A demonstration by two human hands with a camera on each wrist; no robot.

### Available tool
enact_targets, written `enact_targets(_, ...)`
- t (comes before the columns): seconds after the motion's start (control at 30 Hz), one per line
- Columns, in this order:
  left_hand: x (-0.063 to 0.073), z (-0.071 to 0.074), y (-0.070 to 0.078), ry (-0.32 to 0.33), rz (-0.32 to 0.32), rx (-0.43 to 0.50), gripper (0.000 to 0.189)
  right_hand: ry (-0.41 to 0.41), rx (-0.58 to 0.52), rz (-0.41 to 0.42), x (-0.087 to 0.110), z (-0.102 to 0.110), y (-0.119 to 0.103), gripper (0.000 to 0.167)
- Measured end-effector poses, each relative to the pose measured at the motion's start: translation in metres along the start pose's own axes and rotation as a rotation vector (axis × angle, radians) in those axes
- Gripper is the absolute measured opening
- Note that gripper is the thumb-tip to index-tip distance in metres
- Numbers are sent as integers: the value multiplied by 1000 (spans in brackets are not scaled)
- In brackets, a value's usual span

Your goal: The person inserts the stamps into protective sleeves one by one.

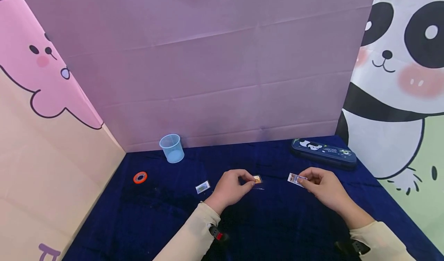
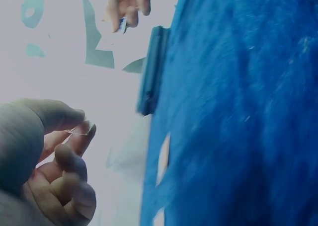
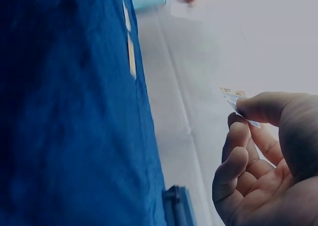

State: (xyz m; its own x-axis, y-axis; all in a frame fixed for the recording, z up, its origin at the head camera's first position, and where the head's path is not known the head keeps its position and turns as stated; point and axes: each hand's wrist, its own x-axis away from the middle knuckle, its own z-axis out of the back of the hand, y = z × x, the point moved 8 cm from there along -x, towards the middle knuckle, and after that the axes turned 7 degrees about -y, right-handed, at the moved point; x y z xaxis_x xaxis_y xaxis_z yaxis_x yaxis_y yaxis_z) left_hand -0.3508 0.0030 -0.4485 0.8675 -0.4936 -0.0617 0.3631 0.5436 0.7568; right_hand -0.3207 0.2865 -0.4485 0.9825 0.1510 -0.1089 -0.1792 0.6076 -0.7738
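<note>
My left hand (image 1: 233,187) pinches a thin clear plastic piece (image 2: 82,129) between thumb and fingertips, its faint edge showing in the left wrist view. Behind those fingertips in the head view is a small orange stamp-like card (image 1: 258,179), partly covered by the hand. On the right, my right hand (image 1: 324,186) holds a small printed stamp-like card (image 1: 294,178) by one edge, between thumb and index finger; the right wrist view shows this card (image 3: 232,98) raised off the cloth. A white-bordered stamp-like card (image 1: 202,187) lies left of my left hand.
Dark blue cloth (image 1: 166,222) covers the table. A light blue plastic cup (image 1: 172,149) stands at the back left, with an orange tape roll (image 1: 140,177) nearer the left edge. A navy pencil case (image 1: 324,153) with a panda print sits at the back right. Printed curtains enclose the table.
</note>
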Motion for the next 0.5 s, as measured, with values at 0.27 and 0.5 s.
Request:
enact_targets(0.27, 24, 37, 5, 74, -33, 52, 6, -61, -39, 26, -5, -14, -31, 10)
enact_targets(0.5, 40, 61, 15, 158, -88, 36, 5, -78, -49, 135, -12, -25, -71, 10)
